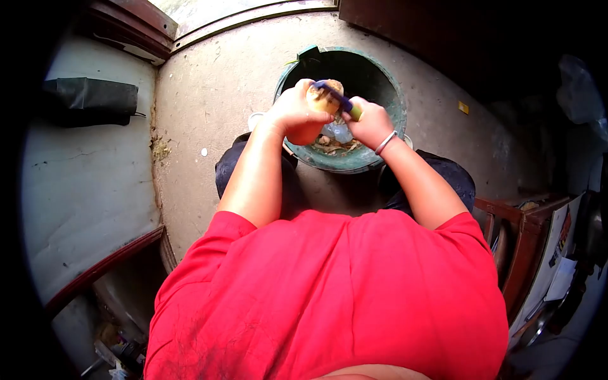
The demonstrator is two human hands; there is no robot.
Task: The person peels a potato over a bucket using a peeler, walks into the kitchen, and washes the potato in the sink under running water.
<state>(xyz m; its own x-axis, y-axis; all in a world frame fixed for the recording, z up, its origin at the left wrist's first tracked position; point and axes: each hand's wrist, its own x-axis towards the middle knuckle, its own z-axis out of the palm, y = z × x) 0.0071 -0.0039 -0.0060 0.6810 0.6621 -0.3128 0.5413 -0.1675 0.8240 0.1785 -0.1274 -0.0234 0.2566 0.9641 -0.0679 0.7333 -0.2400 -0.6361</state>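
Over the green bin, my left hand (295, 115) is closed around a potato (324, 103), pale yellow below with brown skin at its top end. My right hand (370, 124), with a silvery bangle at the wrist, grips a peeler (347, 105) that has a dark blue head and a yellow-green handle. The peeler's head lies across the potato's near-top side; whether the blade touches it cannot be made out. Beneath both hands, the round green bin (391, 76) holds peelings and a crumpled piece of clear plastic (339, 132).
My knees flank the bin on the concrete floor (209, 82). A yellow packet (463, 107) lies to the right, and a small white disc (204, 152) to the left. A black pouch-like thing (92, 101) is against the pale left panel. Wooden furniture (525, 247) stands at right.
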